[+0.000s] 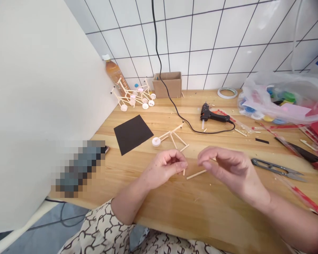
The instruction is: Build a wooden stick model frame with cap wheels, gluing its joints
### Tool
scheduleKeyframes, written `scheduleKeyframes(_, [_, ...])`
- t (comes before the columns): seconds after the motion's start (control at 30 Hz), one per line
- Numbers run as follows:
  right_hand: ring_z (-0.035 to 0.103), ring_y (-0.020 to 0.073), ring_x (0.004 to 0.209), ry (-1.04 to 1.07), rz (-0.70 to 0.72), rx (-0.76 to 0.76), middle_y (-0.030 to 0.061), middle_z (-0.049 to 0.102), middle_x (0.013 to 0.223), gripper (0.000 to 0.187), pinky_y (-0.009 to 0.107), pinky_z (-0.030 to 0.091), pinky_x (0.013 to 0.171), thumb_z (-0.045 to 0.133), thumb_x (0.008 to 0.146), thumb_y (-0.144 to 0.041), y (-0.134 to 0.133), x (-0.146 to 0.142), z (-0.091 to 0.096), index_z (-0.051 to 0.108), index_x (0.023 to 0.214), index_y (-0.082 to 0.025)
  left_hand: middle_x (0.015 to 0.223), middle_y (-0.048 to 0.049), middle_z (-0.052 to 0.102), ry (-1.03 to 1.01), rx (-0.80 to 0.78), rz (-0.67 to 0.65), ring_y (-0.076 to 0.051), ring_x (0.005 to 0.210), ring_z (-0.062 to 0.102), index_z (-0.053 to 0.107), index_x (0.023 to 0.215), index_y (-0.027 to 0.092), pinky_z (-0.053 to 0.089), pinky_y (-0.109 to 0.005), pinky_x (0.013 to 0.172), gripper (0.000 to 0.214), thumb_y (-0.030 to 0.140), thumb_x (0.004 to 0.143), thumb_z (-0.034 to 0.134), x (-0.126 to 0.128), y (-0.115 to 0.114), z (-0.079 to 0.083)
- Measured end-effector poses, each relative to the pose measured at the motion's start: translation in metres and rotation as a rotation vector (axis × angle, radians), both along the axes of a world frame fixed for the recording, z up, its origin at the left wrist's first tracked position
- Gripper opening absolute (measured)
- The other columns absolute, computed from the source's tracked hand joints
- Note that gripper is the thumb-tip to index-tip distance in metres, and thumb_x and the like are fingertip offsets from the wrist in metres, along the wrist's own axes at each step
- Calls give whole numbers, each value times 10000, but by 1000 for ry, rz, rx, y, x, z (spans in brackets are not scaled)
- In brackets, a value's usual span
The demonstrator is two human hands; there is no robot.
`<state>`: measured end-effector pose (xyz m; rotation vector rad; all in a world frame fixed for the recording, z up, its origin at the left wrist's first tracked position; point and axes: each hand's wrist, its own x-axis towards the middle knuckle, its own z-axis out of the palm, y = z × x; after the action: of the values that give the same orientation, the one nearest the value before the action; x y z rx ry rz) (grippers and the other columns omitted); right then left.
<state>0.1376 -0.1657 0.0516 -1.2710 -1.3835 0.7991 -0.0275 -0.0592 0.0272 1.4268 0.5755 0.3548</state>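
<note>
Head view: The left hand pinches a short stick between thumb and fingers, on the near side of the wheeled stick frame. The right hand curls to the right, by a longer stick; whether it grips anything cannot be told. Use light pressure, leave the stick's end exposed, and keep the right wrist clear of the snips at right.
</note>
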Motion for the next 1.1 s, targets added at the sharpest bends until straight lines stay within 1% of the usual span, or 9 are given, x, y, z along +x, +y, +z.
scheduleKeyframes(0.03, [558,121,692,8,-70,-50,-5,622,746,51,255,452,655,578,828,-227,1,4,-1,612,794,-211,653,6,565,-1,5,36,-85,608,499,585,715,131,397,-218,604,170,282,754,653,1,0,-1])
scheduleKeyframes(0.1, [550,120,686,-18,-133,-125,-10,612,738,96,247,446,653,586,820,-290,4,7,-3,613,773,-210,639,17,551,-22,-25,102,-77,582,478,594,694,135,388,-209,566,175,287,731,672,3,1,-3])
scheduleKeyframes(0.2, [551,127,678,-49,-48,-256,2,608,732,156,258,451,641,555,826,-342,8,3,-8,603,800,-196,598,26,540,-58,-113,176,-79,535,473,596,685,141,397,-211,522,192,309,711,685,5,2,-5])
scheduleKeyframes(0.33, [570,148,736,-10,99,-394,30,628,801,214,282,469,650,537,817,-388,10,-9,-15,578,865,-183,584,21,568,-84,-145,195,-78,518,504,599,678,135,426,-220,548,192,299,714,692,5,2,-5])
scheduleKeyframes(0.5, [580,144,718,96,107,-450,34,642,795,219,298,477,664,540,802,-391,11,-15,-20,578,838,-178,620,6,605,-79,-153,165,-82,523,529,608,688,133,438,-226,553,193,301,704,702,6,0,-7])
scheduleKeyframes(0.77, [559,123,697,223,68,-518,8,613,762,211,290,469,691,589,751,-375,14,-11,-22,568,788,-169,653,-8,612,-80,-140,156,-87,533,524,645,753,129,435,-240,563,167,288,713,678,7,1,-10])
scheduleKeyframes(0.93, [498,104,622,247,0,-529,-25,550,689,223,256,416,610,619,719,-385,15,-7,-21,563,764,-175,591,29,485,-62,-63,184,-76,517,438,623,771,138,383,-224,519,206,341,796,593,6,1,-11])
scheduleKeyframes(1.03, [441,91,562,314,29,-524,-40,502,622,251,243,380,564,620,723,-417,15,-6,-20,552,738,-175,520,69,335,-18,-88,183,-62,460,316,526,681,158,309,-203,458,322,452,808,553,5,-1,-11])
scheduleKeyframes(1.1, [414,87,537,355,65,-522,-40,491,598,276,240,359,542,610,737,-439,16,-6,-20,537,719,-173,510,80,282,35,-83,167,-57,443,260,472,647,171,261,-195,436,380,511,809,524,5,-1,-10])
